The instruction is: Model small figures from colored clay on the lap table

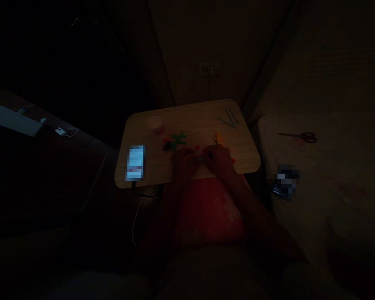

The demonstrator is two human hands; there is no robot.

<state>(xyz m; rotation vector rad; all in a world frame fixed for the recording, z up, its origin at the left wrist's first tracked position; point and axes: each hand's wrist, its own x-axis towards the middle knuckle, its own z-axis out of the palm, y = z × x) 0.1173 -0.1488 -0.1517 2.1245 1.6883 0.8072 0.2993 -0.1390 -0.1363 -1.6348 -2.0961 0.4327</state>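
The scene is very dark, so fine detail is lost. My left hand (185,161) and my right hand (219,160) rest close together at the near edge of a small wooden table (190,118), fingers curled. Between them runs a thin greenish stick (200,159), its ends hidden by the fingers. A small red piece (197,147) lies just beyond it. Green strips (179,138) lie past my left hand, beside a dark lump (167,146). Some orange-yellow pieces (218,138) sit beyond my right hand, and another red bit (234,161) shows at its outer side.
At the table's left are a lit phone (135,162) with a cable and a pale round tub (155,124). Several thin sticks (229,119) lie at the far right corner. Scissors (299,136) and a blurred dark packet (286,182) lie on a pale surface to the right.
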